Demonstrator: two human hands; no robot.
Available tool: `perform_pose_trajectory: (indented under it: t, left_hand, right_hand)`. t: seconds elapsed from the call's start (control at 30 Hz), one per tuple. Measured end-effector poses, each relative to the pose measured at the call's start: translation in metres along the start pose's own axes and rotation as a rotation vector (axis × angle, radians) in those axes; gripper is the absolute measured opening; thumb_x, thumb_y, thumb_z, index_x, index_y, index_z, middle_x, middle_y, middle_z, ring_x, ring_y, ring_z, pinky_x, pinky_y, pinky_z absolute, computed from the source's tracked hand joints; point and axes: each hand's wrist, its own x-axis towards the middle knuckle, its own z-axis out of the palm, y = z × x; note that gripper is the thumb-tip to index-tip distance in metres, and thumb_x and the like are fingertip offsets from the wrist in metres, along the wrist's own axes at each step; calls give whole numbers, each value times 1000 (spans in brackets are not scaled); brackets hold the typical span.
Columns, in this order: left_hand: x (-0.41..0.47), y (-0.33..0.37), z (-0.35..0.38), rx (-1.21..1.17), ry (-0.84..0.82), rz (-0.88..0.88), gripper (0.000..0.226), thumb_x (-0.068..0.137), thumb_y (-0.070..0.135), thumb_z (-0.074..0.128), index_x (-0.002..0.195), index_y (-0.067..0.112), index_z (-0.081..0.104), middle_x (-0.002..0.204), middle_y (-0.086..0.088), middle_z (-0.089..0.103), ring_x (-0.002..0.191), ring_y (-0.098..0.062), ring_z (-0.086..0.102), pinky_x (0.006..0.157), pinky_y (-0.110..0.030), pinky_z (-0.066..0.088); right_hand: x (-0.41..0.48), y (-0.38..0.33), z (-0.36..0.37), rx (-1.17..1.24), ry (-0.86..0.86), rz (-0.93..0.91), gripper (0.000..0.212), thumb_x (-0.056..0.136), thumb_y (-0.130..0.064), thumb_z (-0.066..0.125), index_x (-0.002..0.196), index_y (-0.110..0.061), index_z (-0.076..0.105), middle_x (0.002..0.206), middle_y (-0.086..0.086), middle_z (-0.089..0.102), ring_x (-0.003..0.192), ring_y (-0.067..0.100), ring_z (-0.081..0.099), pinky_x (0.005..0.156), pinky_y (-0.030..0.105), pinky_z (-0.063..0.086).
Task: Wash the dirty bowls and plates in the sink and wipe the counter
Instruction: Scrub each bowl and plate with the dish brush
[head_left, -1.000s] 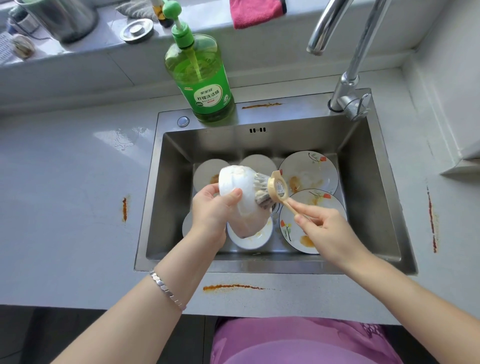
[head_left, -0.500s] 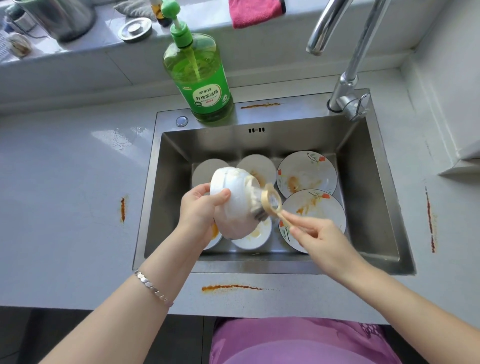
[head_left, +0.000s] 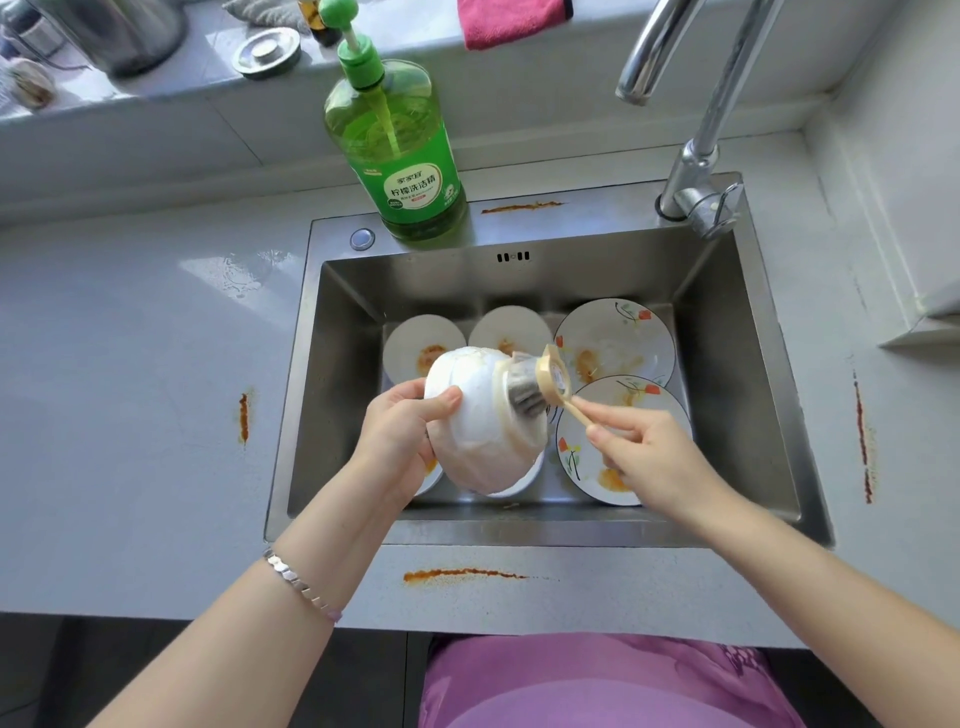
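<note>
Over the sink (head_left: 332, 364), the left hand (head_left: 400, 441) clasps a tilted bowl (head_left: 483, 426), mouth toward the right hand (head_left: 644, 452), which pinches a brush (head_left: 540, 387) pressed into it.

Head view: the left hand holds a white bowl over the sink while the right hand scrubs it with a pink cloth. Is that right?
Not quite. The head view shows the right hand scrubbing with a brush on a tan handle, not a pink cloth; the pink cloth lies on the ledge behind. The left hand does hold the white bowl over the sink.
</note>
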Motion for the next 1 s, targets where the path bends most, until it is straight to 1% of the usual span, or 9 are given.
perform_pose_trajectory:
  t: [0.1,0.27,0.4,0.57,0.67,0.77,0.83,0.9,1.0]
  left_hand:
    - [0,3,1,9,-25,21,21,87,4,60,107,4,61,96,-9,66,84,-24,63,54,-26,54]
    - [4,5,-1,-7,35,18,24,87,5,61,110,5,61,98,-9,65,84,-23,63,56,-30,54]
    - [3,-1,4,35,-12,14,19,87,6,60,106,7,62,98,-8,65,89,-24,62,66,-33,54]
    - [18,-11,17,253,-16,69,18,83,8,67,100,4,61,89,-6,62,82,-22,59,71,-37,52]
    - [49,-23,21,530,-14,103,14,80,8,71,88,2,61,79,-7,59,69,-18,56,59,-30,48]
    - [84,-46,21,899,-58,104,15,76,16,73,78,8,60,74,-4,58,72,-23,56,67,-32,49]
    - [99,-63,20,1106,-114,111,20,73,22,75,69,15,57,70,0,56,70,-22,55,64,-30,43]
    - [107,-77,15,1184,-150,102,25,71,22,77,67,17,53,70,1,53,69,-21,52,63,-28,39]
    - [116,-95,12,1255,-184,98,24,69,23,79,69,19,56,71,5,53,71,-18,51,61,-27,37]
  right_hand:
    - [11,1,-5,-43,23,54,37,94,-1,45,129,-14,50,35,-26,43,45,-12,48,49,6,35]
    - [-3,21,4,-29,-32,95,36,94,-7,47,125,-22,57,52,-8,37,57,18,31,55,22,27]
    - [9,24,-6,-43,34,128,35,95,-7,47,126,-19,55,42,-21,44,42,-5,42,51,11,28]
    - [9,41,-20,-220,-37,241,33,95,-13,48,124,-22,59,103,-10,69,80,-5,54,63,9,37]
    - [11,56,-30,-216,60,304,33,94,-15,49,124,-24,60,95,-6,64,74,3,52,71,22,43]
    - [10,63,-35,-219,112,313,34,94,-16,49,125,-24,59,115,-1,64,97,17,59,89,31,46]
    - [10,66,-36,-211,127,317,33,94,-16,49,125,-25,59,105,-3,65,99,18,60,84,26,46]
    - [9,68,-34,-208,125,319,33,95,-15,48,125,-24,59,72,-15,51,68,5,51,60,14,36]
    - [11,76,-29,-200,168,333,32,95,-16,49,124,-23,60,62,-20,34,54,2,32,50,13,25]
